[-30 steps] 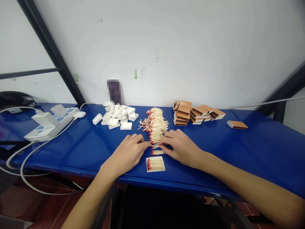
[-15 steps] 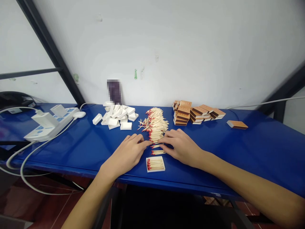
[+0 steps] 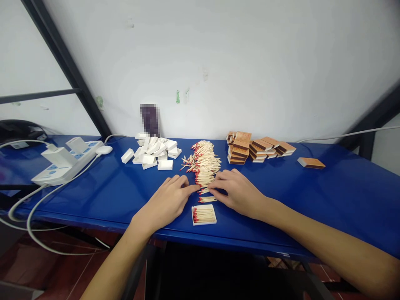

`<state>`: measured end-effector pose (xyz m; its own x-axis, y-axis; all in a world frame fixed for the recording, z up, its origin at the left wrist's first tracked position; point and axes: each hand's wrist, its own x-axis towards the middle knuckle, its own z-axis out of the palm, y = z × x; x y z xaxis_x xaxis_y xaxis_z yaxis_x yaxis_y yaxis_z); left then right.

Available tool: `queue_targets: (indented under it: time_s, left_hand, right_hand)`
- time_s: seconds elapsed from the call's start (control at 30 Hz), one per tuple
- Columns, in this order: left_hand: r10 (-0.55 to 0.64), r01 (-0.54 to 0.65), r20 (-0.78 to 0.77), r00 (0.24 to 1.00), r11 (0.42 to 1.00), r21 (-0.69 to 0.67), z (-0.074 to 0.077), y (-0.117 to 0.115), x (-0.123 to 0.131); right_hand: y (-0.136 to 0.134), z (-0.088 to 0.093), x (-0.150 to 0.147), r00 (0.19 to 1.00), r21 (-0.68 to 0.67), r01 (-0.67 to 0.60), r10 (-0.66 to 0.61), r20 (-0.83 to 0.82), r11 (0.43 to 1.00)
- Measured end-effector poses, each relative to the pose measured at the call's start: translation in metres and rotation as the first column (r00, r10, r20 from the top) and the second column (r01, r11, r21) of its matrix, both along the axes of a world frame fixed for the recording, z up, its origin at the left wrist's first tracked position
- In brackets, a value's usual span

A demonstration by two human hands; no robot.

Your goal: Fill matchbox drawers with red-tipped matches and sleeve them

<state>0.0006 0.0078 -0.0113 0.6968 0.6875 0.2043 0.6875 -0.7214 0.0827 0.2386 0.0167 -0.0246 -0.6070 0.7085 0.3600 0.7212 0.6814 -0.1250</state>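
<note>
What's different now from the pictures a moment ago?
Very little: the left hand has edged its index fingertip slightly rightward, toward the right hand, by the near end of the match heap. Whether either grip took or released matches is too small to tell. The tray of matches, loose white trays and matchbox sleeves stayed put.

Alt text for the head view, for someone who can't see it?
Left hand and right hand work at opposite ends of red-tipped matches piled on a blue table. By the table's near edge sits a white tray of matches; more white trays lie heaped left, brown matchbox covers right.
</note>
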Motion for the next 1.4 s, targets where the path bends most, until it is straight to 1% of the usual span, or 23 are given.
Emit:
queue_targets:
  time_s: [0.2,0.4,0.63,1.0,1.23,1.4]
  left_hand:
    - [-0.003,0.003,0.006,1.000,1.000,-0.008,0.0014,-0.0011,0.0009]
    - [0.006,-0.006,0.005,1.000,1.000,-0.012,0.0011,-0.0010,0.0010]
    - [0.006,-0.006,-0.008,1.000,1.000,-0.012,0.0017,-0.0008,0.0011]
    - [0.005,-0.005,-0.002,1.000,1.000,-0.007,0.0009,0.0001,0.0007]
    - [0.002,-0.002,-0.005,1.000,1.000,-0.005,0.0008,-0.0002,0.0015]
    - [0.003,-0.003,0.001,1.000,1.000,0.001,0.0000,0.0001,0.0007]
  right_hand:
    - [-0.0001,-0.0005,-0.0003,1.000,0.022,0.009,-0.009,-0.001,1.000]
    - [-0.0002,0.0005,-0.0002,1.000,-0.017,0.002,-0.002,-0.001,1.000]
    - [0.0008,0.0006,-0.0007,1.000,0.005,0.016,-0.016,0.016,1.000]
    - [0.0004,0.0009,-0.0012,1.000,-0.035,0.008,-0.008,0.001,0.999]
    - [0.0003,0.0006,-0.0002,1.000,-0.017,-0.002,0.002,0.001,1.000]
    - [-0.0001,0.0013,-0.0008,1.000,-0.032,-0.009,0.009,-0.004,0.999]
